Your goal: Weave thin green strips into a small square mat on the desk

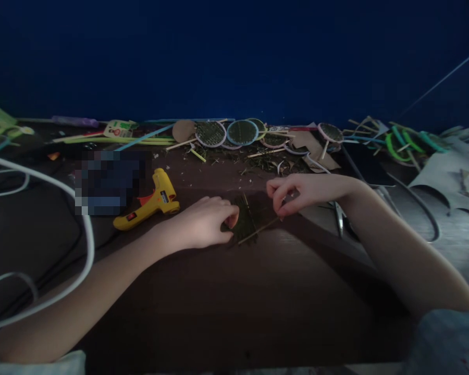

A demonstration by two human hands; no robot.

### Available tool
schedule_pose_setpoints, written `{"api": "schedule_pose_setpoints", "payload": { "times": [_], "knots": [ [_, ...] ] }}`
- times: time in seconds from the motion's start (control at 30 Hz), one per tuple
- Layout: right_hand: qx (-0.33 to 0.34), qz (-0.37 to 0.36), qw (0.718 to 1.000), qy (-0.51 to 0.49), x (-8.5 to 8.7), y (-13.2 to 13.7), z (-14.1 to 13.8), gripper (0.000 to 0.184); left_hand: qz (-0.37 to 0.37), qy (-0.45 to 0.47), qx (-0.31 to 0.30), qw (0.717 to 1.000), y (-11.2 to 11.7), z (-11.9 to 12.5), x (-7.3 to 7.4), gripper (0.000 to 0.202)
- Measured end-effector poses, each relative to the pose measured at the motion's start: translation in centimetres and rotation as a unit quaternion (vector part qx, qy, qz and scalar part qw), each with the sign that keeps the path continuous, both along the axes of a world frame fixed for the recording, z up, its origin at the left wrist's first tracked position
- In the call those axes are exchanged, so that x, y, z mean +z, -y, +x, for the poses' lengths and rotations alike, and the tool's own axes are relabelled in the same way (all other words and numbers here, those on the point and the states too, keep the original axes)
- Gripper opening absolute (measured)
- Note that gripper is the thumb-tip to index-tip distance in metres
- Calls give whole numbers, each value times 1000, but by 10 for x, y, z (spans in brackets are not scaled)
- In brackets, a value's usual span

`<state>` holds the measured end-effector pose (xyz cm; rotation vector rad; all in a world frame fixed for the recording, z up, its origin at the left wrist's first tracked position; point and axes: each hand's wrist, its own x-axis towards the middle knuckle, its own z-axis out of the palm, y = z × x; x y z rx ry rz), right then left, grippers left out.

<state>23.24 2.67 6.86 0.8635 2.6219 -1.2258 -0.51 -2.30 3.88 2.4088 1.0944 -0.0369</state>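
Between my hands, a small dark green woven piece (243, 213) lies on the dark tabletop, with thin pale strands along its right edge. My left hand (209, 221) is closed at the left edge of the piece, thumb and curled fingers pinching it. Just to the right, my right hand (303, 192) is held slightly above the table with its fingers pinched together. A thin, light strip (260, 229) runs from below these fingertips down to the lower edge of the woven piece. The exact contact at the right fingertips is hard to see.
A yellow glue gun (156, 203) lies left of my left hand, near a white cable (90, 245). Several round, rimmed woven fans, including a blue-rimmed one (242, 133), line the back among green scraps. Scissors (339, 219) lie beneath my right forearm.
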Motion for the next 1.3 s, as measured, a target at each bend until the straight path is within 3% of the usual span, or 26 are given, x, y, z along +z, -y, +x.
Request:
{"api": "schedule_pose_setpoints", "payload": {
  "times": [0.23,0.37,0.47,0.63,0.73,0.97,1.1,1.3],
  "knots": [
    [-17,3,1000,-3,-5,-5,4,22,-65,45,50,996,-10,-9,4,10],
    [-42,3,999,-20,-9,-10,8,22,8,67,65,996,-17,-13,6,13],
    [-99,14,994,-35,-13,-15,11,19,40,57,39,997,-17,-13,5,16],
    [-244,59,966,-59,-17,-17,10,19,26,70,-24,997,-12,-7,0,26],
    [-279,64,956,-60,-17,-14,6,20,36,60,-53,996,-7,-2,-5,30],
    [-294,100,946,-89,-19,-13,4,24,102,47,-27,993,17,9,-15,39],
    [-281,107,948,-101,-20,-13,3,24,123,35,20,992,31,16,-20,39],
    [-281,104,949,-101,-22,-12,1,23,67,107,83,989,25,18,-10,34]
  ]
}}
